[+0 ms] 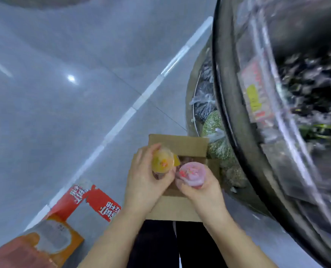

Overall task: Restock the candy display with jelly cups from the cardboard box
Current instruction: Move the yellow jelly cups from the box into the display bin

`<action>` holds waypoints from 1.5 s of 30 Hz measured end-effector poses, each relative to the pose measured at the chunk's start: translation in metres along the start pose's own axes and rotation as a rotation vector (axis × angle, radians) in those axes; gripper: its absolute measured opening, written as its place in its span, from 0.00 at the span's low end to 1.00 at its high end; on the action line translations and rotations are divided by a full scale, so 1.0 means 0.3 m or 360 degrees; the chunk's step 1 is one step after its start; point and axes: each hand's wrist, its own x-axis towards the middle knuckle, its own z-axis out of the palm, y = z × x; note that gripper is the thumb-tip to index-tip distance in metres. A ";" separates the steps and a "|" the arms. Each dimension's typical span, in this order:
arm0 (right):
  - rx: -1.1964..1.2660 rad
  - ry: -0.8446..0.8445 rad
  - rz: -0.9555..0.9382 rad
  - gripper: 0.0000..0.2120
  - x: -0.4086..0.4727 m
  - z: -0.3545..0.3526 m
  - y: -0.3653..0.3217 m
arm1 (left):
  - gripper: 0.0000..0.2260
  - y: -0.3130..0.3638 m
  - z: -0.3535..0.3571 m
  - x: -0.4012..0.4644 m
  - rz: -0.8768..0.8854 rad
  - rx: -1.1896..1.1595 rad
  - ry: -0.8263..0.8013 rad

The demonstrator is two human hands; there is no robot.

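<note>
An open cardboard box [177, 145] stands on the floor in front of me, its flaps spread. Above it my left hand [144, 176] grips a yellow jelly cup [162, 161], with another reddish cup partly hidden beneath it in the same hand. My right hand [201, 190] holds a pink jelly cup [192, 173] from below, right beside the yellow one. The round candy display [277, 93] with a dark rim and clear plastic walls curves along the right side; its contents are blurred.
Netted bags of green and dark goods [213, 124] lie on a lower shelf just past the box. A torn red carton [95, 200] and an orange box [52, 240] sit on the grey tiled floor at lower left. My dark trousers show below the box.
</note>
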 end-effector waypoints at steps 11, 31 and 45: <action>0.0458 0.0466 -0.0941 0.21 -0.562 -0.536 -0.766 | 0.29 1.036 -0.231 -0.232 0.0980 -0.0326 -0.0487; 0.0556 0.0866 -0.1212 0.20 -0.729 -1.211 -0.801 | 0.22 1.609 0.197 -0.380 0.1190 -0.0393 -0.1079; 0.0290 0.1035 -0.1159 0.16 -0.666 -1.461 -0.721 | 0.27 1.802 0.382 -0.314 0.2036 0.0636 -0.0923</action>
